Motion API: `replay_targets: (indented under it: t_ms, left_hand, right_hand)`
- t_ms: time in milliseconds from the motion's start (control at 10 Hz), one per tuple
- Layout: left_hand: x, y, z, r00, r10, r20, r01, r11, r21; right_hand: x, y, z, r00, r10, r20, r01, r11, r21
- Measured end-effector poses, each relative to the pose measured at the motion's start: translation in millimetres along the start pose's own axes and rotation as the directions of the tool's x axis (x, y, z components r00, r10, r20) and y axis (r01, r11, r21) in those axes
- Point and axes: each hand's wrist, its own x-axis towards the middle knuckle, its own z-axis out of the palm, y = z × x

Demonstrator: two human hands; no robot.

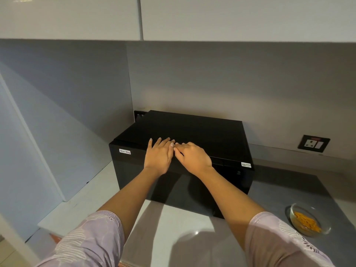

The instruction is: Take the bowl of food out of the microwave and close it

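A black microwave point(212, 132) stands on the counter against the wall, its door shut and a white "Non-Veg" label at the front's upper left. My left hand point(159, 156) lies flat on the front top edge with fingers spread. My right hand point(192, 157) rests beside it on the same edge, fingers bent and touching the left hand's fingertips. Neither hand holds anything. A clear glass bowl point(308, 220) with orange food pieces sits on the counter to the right of the microwave.
The grey-white counter point(173, 237) runs below the microwave. A wall socket point(314, 143) is at the right on the backsplash. White upper cabinets point(231, 16) hang overhead. A pale tall panel point(28, 151) closes the left side.
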Motion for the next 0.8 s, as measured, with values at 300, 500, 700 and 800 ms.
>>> replay_targets:
  t_ms: [300,500,700,800]
  left_hand:
    - [1.5,-0.9,3.7,1.000,0.015,-0.021,-0.014,1.000,0.028]
    - [-0.1,-1.4,2.6,1.000,0.000,-0.003,0.000,1.000,-0.010]
    - [0.3,-4.8,-3.1,0.996,0.000,0.087,0.010,0.993,-0.116]
    - [0.5,-5.6,-8.1,0.994,0.012,0.108,0.009,0.980,-0.197]
  right_hand:
    - [-0.5,1.3,2.7,0.997,-0.049,-0.062,0.046,0.997,-0.057]
    - [-1.4,0.0,-1.0,0.999,-0.003,-0.044,0.004,1.000,0.012]
    - [-6.9,-5.1,-14.1,0.990,0.097,0.103,-0.110,0.985,0.133]
    - [-9.9,-7.7,-18.9,0.975,0.160,0.155,-0.192,0.957,0.217]
